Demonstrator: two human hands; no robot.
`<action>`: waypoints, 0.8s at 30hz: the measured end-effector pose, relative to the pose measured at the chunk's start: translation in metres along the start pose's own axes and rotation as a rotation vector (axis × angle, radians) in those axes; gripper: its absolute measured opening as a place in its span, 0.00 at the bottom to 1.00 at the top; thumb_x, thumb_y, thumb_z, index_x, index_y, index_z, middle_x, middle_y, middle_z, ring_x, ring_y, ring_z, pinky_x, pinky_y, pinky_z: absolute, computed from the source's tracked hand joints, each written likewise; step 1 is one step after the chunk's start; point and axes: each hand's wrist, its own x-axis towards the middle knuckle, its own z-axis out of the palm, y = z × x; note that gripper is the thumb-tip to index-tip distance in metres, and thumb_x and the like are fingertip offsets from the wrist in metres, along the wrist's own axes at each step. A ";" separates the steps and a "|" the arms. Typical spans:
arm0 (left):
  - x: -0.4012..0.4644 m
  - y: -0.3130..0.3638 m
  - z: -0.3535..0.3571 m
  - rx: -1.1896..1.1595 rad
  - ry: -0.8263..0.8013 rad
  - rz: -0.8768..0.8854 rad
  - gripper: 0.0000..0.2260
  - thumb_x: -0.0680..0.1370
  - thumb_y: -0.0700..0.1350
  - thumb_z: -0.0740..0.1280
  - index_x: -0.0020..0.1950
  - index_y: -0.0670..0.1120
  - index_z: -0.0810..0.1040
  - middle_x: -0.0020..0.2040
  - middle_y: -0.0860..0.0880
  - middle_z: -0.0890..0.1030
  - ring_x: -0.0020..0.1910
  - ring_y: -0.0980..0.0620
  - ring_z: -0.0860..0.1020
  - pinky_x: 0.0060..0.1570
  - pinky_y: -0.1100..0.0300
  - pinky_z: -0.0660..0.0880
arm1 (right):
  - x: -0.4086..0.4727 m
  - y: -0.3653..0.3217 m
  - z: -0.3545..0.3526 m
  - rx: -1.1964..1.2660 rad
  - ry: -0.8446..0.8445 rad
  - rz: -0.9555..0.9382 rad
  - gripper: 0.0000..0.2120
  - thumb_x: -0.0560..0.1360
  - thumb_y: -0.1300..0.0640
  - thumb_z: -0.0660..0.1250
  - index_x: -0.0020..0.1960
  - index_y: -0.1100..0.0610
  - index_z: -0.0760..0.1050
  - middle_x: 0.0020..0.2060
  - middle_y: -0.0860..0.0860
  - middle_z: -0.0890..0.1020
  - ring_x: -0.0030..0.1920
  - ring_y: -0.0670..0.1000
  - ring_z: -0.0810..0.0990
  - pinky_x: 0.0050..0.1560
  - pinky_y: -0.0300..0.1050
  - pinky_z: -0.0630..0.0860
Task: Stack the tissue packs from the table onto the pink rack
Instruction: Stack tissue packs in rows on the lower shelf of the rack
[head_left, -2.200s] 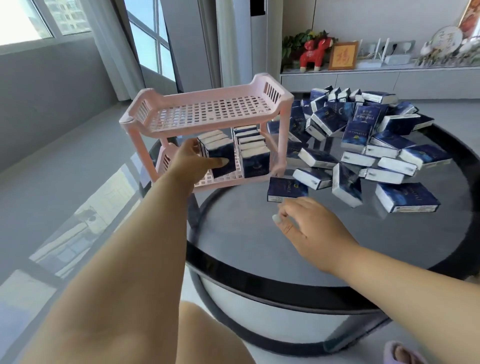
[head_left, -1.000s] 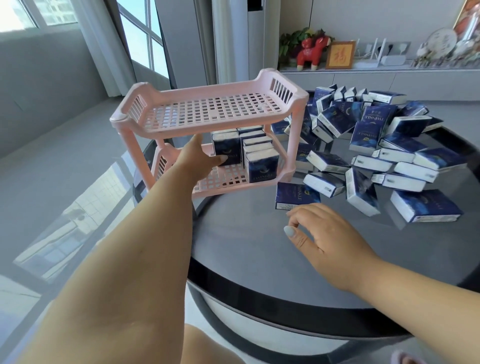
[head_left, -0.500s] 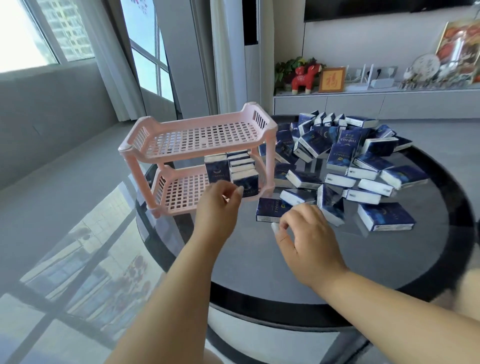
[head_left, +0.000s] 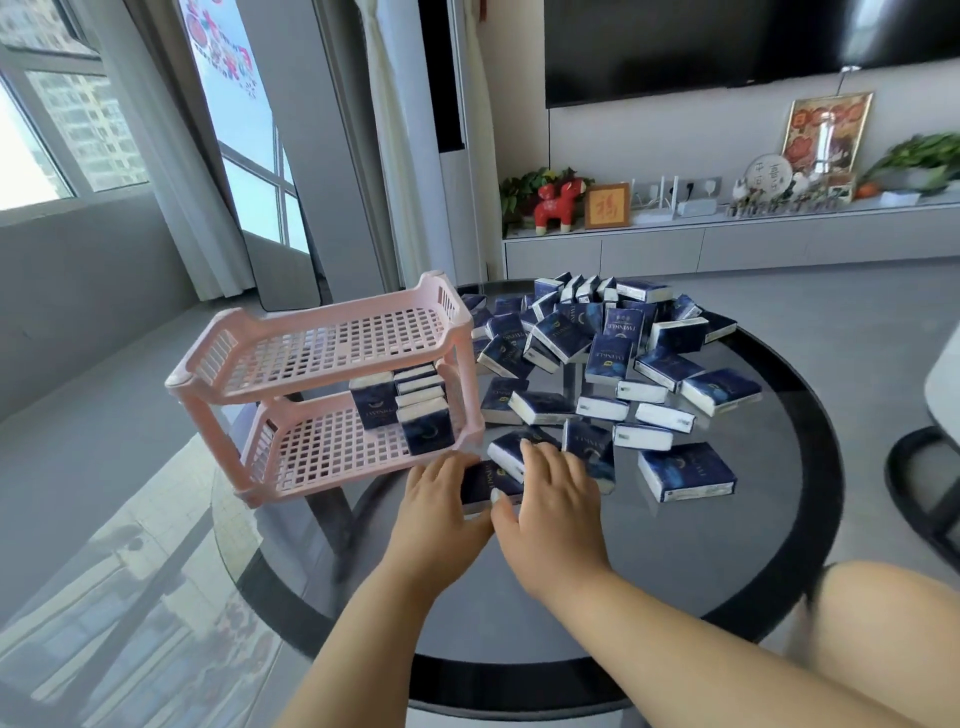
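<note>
1. Both hands meet at lower centre of the frame over one dark blue tissue pack (head_left: 485, 480) lying flat on the bench (head_left: 727, 545), just below and right of the pink rack (head_left: 332, 384).
2. The left hand (head_left: 441, 512) lies against the pack's left end, fingers curled onto it. The right hand (head_left: 553, 512) covers its right end, thumb at the near edge and fingertips (head_left: 527, 448) reaching onto the next pack (head_left: 511, 453) behind.
3. Grip state: each hand is partly closed around the pack, touching it from opposite ends. The pack appears to rest on the glass, so I would call this a closing grip (whether it is fully clamped, I cannot tell).
4. The relation that matters: the pack's long axis runs roughly left to right between the two palms, and the rack's lower shelf (head_left: 322, 457) opens just up and left of it. The left hand is the nearer one to that shelf.
5. On the lower shelf a row of packs (head_left: 415, 410) already stands on edge at its right end; the left part of the shelf is bare, and nothing sits on the top shelf (head_left: 332, 343).
6. The remaining packs lie in a loose pile (head_left: 602, 343) at centre right of the frame, so most of the task is, by my judgement, yet to do.
</note>
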 end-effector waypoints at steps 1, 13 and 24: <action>-0.001 0.000 -0.001 -0.001 0.005 -0.007 0.24 0.75 0.52 0.67 0.70 0.50 0.69 0.67 0.55 0.70 0.66 0.54 0.63 0.59 0.67 0.58 | 0.000 -0.001 -0.001 0.004 0.014 -0.003 0.33 0.73 0.42 0.46 0.74 0.57 0.59 0.70 0.51 0.66 0.70 0.53 0.60 0.70 0.48 0.56; -0.034 -0.005 -0.018 0.010 -0.015 -0.084 0.20 0.69 0.61 0.73 0.55 0.54 0.75 0.49 0.60 0.69 0.45 0.62 0.71 0.40 0.74 0.66 | 0.000 0.006 0.004 0.147 0.143 -0.065 0.16 0.68 0.44 0.55 0.46 0.52 0.74 0.46 0.49 0.74 0.50 0.53 0.70 0.52 0.49 0.72; -0.054 0.006 -0.023 -0.027 0.150 -0.308 0.20 0.66 0.65 0.71 0.46 0.55 0.67 0.40 0.57 0.76 0.37 0.59 0.76 0.37 0.58 0.75 | 0.003 0.007 -0.001 0.394 -0.043 0.059 0.25 0.67 0.30 0.61 0.48 0.51 0.65 0.45 0.46 0.75 0.49 0.50 0.72 0.50 0.45 0.70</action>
